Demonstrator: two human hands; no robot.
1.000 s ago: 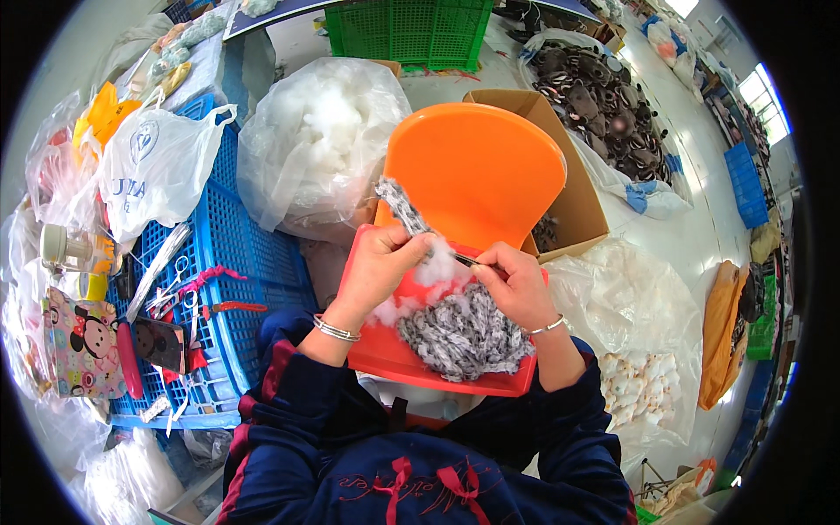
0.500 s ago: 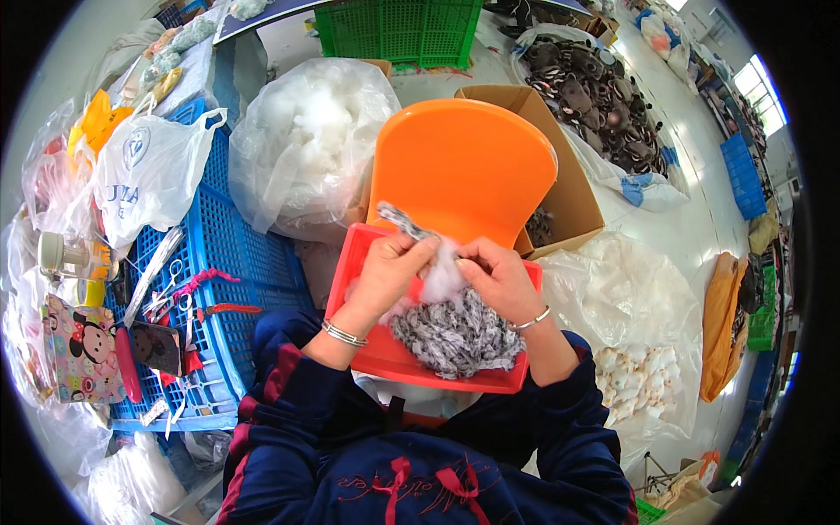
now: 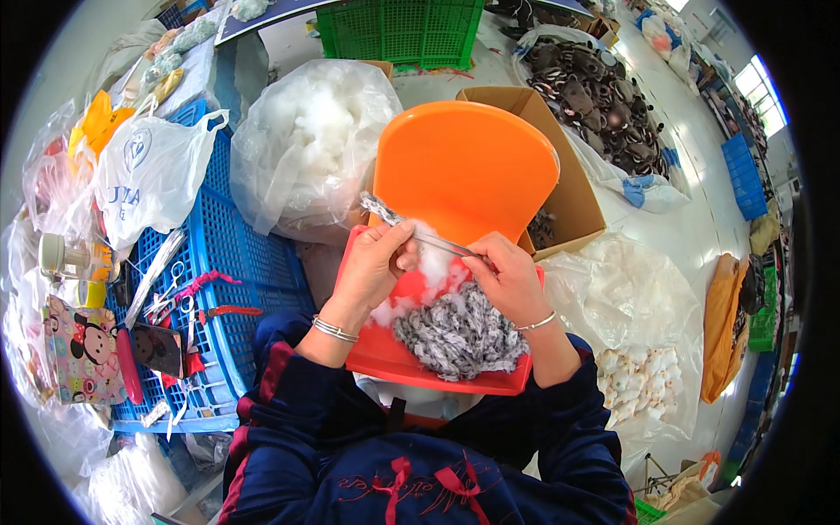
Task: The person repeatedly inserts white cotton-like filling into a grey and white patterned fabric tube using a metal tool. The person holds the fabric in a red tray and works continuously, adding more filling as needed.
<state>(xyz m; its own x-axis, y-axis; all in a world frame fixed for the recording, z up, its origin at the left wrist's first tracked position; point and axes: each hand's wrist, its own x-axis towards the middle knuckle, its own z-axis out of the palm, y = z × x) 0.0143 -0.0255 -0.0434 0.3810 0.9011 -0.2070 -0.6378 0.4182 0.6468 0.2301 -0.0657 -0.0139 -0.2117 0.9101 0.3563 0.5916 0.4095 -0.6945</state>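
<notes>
Between its thumb and fingers, my left hand [image 3: 385, 262] pinches a narrow grey-and-white fuzzy fabric strip [image 3: 380, 208], perhaps a tube, that sticks out up and to the left. My right hand [image 3: 509, 278] grips a thin metal tool [image 3: 446, 244], slim like tweezers or a rod; its far end reaches the strip at my left fingers. White stuffing fluff [image 3: 433, 265] lies just beneath the tool. Below both hands, a heap of similar grey-and-white fuzzy pieces [image 3: 459, 337] fills much of a red tray [image 3: 385, 348] on my lap.
An orange chair [image 3: 464, 166] stands ahead, a bag of white stuffing [image 3: 315, 140] to its left, a cardboard box [image 3: 573, 197] behind it. A blue crate [image 3: 236, 289] with scissors and bags flanks me on the left. Plastic sheeting with small pale pieces [image 3: 637, 385] spreads right.
My right hand has drawn back a little to the right and down, and the metal tool now shows between the hands. My left hand has shifted slightly left with the strip.
</notes>
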